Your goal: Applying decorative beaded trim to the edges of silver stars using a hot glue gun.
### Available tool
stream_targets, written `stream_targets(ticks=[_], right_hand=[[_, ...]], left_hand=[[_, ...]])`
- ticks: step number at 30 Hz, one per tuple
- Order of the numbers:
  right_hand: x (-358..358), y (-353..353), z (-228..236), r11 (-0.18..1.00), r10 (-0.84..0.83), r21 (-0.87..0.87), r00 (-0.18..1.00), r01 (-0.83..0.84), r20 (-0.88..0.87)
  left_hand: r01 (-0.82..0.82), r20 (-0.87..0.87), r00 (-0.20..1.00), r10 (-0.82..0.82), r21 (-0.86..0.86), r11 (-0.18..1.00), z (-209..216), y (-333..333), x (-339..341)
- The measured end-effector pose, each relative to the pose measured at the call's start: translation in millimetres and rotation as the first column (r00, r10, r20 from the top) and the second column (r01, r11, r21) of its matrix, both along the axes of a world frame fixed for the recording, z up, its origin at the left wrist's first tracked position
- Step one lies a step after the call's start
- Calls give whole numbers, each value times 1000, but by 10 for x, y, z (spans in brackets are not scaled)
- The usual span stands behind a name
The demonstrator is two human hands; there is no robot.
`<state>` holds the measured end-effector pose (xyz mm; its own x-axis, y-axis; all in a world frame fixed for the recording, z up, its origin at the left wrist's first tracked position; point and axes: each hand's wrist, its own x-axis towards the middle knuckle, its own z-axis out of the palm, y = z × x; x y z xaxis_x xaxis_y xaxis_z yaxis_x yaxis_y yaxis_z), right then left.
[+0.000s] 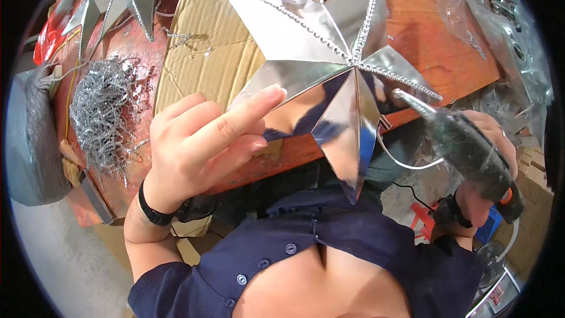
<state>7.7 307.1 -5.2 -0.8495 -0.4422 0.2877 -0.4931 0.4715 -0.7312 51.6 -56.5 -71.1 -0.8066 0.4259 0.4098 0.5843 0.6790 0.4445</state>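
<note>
A large mirror-silver star (300,17) with raised, folded points lies across the near side of the table. Silver bead trim (371,6) lines three of its ridges, while the ridges facing me are bare. My left hand (203,135) is over the lower-left point, index finger stretched along the bare ridge and thumb apart from it. I see nothing between its fingers; whether the fingertip touches the star is unclear. My right hand (485,126) is wrapped round a dark, worn glue gun (468,147). Its metal nozzle points up-left, near the star's beaded right-hand point.
Left of the star, a tangled heap of silver bead strands (103,118) sits on the reddish table (471,65). Corrugated cardboard (206,41) lies under the star. Another silver star (126,0) is at the far left. Clear plastic wrapping (500,35) covers the right side. A white cord (406,165) loops below the star.
</note>
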Motion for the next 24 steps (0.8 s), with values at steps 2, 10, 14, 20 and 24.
stream_targets(ticks=[2, 10, 14, 20, 24], right_hand=[[-23, -108, 7, 987, 161, 3, 986, -161, -46], [23, -201, 80, 954, -104, 287, 993, 85, 51], [14, -187, 64, 951, -131, 292, 989, 106, 67], [0, -177, 34, 970, -5, 244, 1000, -2, 28], [-12, -181, 25, 973, 1, 230, 1000, -3, 11]], left_hand=[[-1, -3, 1000, 1, 8, 1000, -7, -12, 6], [17, -7, 1000, -17, -52, 999, 17, -25, -7], [16, 4, 1000, -16, -56, 998, 31, -23, -8], [13, 18, 1000, -12, -72, 997, 40, -38, 5], [11, 19, 1000, -10, -72, 997, 48, -32, -4]])
